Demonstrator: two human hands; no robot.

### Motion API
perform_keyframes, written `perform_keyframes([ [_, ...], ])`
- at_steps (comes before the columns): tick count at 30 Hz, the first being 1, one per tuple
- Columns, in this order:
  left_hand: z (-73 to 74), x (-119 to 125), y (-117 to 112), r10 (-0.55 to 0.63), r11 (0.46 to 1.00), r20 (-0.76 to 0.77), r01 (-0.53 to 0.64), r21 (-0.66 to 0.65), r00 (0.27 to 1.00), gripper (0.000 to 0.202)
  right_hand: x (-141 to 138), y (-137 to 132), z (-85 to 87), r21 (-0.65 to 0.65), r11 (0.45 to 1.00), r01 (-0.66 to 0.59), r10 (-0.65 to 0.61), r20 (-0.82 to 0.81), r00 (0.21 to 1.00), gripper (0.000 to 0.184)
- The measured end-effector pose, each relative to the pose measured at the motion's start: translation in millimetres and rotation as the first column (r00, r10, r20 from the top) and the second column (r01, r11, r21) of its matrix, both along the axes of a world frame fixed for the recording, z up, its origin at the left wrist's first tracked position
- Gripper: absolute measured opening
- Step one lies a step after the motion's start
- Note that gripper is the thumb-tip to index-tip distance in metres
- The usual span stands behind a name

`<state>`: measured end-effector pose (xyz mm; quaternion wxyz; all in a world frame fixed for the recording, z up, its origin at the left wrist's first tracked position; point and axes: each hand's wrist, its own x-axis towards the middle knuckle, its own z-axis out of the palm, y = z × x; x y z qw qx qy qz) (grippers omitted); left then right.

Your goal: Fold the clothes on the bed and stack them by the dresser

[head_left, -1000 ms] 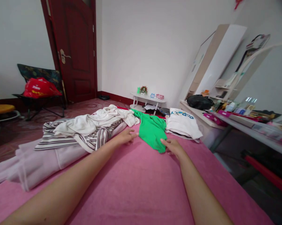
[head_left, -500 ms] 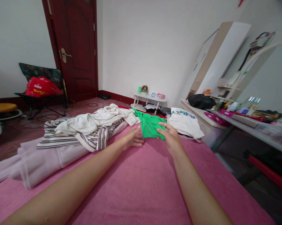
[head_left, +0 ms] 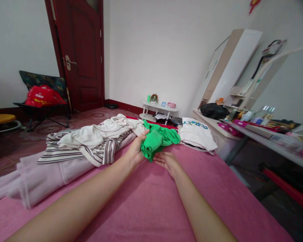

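A green garment (head_left: 158, 139) lies bunched up on the pink bed cover (head_left: 151, 198), near the middle of the far side. My left hand (head_left: 135, 149) is closed on the garment's left edge, fingers curled into the cloth. Flat on the pink cover just below the bunched cloth rests my right hand (head_left: 166, 160), its fingers stretched out and touching the cloth's lower edge. Both forearms reach out over the bed.
A heap of cream and striped clothes (head_left: 91, 139) and a pale pink blanket (head_left: 40, 174) lie at the left. A folded white shirt (head_left: 197, 132) sits right of the green one. A cluttered desk (head_left: 267, 131) stands at the right, a door (head_left: 78, 53) and chair (head_left: 43, 97) beyond.
The green garment, spread flat a second ago, is now gathered into a bunch. My left hand has taken hold of it; my right hand has slid left and lies under it.
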<state>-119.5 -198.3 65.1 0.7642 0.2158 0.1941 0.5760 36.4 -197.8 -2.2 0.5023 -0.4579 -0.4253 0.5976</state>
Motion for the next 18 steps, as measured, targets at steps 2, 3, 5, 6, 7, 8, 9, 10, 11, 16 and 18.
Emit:
perform_keyframes([
  [2, 3.0, 7, -9, -0.021, 1.000, -0.032, 0.021, -0.003, 0.999, 0.050, -17, -2, -2.3, -0.053, 0.996, -0.075, 0.068, -0.126, 0.990, 0.024],
  [3, 4.3, 10, -13, -0.034, 0.999, -0.042, 0.034, -0.002, 0.999, 0.051, -25, -3, -2.4, -0.061, 0.993, -0.101, 0.088, -0.187, 0.978, 0.027],
  [5, 7.2, 15, -21, -0.053, 0.999, -0.041, 0.053, -0.006, 0.998, 0.051, -36, -2, -3.8, -0.047, 0.995, -0.084, 0.071, -0.240, 0.968, 0.031],
  [6, 9.1, 17, -23, -0.059, 0.998, -0.034, 0.058, -0.008, 0.998, 0.051, -38, -1, -5.9, -0.033, 0.999, -0.042, 0.034, -0.225, 0.974, 0.031],
  [7, 11.1, 18, -25, -0.060, 0.998, -0.026, 0.059, -0.010, 0.998, 0.051, -37, 0, -8.8, -0.009, 1.000, 0.011, -0.012, -0.189, 0.982, 0.031],
  [8, 13.4, 18, -26, -0.059, 0.998, -0.016, 0.059, -0.008, 0.998, 0.050, -35, 2, -12.2, 0.030, 0.998, 0.062, -0.057, -0.129, 0.990, 0.034],
  [9, 15.8, 18, -27, -0.060, 0.998, -0.007, 0.060, -0.004, 0.998, 0.049, -31, 3, -15.6, 0.091, 0.991, 0.095, -0.092, -0.034, 0.995, 0.038],
  [10, 18.0, 16, -27, -0.062, 0.998, 0.001, 0.062, -0.002, 0.998, 0.049, -26, 5, -18.5, 0.176, 0.979, 0.105, -0.122, 0.092, 0.988, 0.040],
  [11, 19.9, 15, -27, -0.062, 0.998, 0.008, 0.062, 0.000, 0.998, 0.049, -22, 5, -20.5, 0.281, 0.956, 0.088, -0.157, 0.234, 0.959, 0.039],
  [16, 21.8, 9, -21, -0.050, 0.999, 0.026, 0.050, 0.002, 0.998, 0.047, -18, -3, -18.6, 0.510, 0.789, -0.342, -0.207, 0.745, 0.634, 0.009],
  [18, 21.0, 8, -18, -0.043, 0.999, 0.030, 0.043, 0.008, 0.999, 0.045, -21, -6, -17.5, 0.446, 0.758, -0.477, -0.173, 0.841, 0.512, 0.016],
])
